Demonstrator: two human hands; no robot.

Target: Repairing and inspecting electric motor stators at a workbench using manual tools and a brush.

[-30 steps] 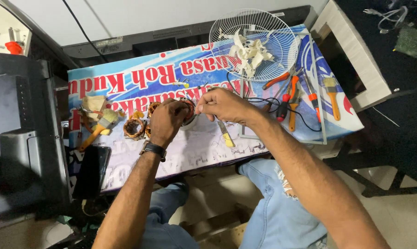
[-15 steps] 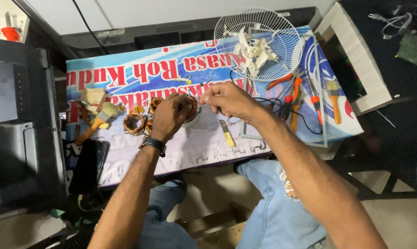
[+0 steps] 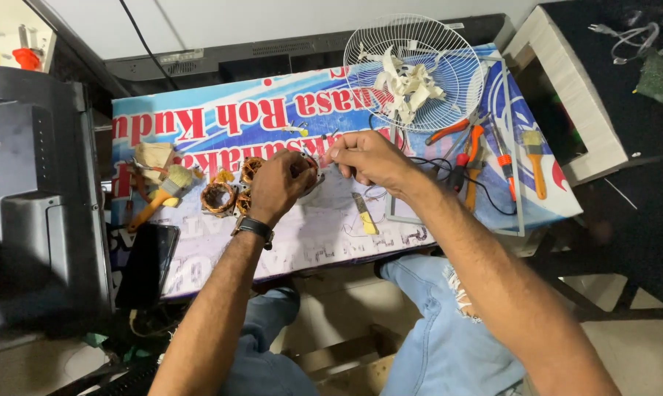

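Copper-wound round motor coil [image 3: 307, 170] — probably heavy, stiff-cored, its fine wire fragile — sits gripped by the closed left hand [image 3: 278, 187], best held by the rim, while beside it the right hand [image 3: 368, 158] pinches something too small to tell.

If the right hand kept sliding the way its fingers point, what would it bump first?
Probably the left hand and the round part it grips: the right hand points leftward at them, almost touching already.

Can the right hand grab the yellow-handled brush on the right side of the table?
Probably yes. The right hand is busy pinching something small, but the brush lies uncovered nearby, with only pliers and a screwdriver between.
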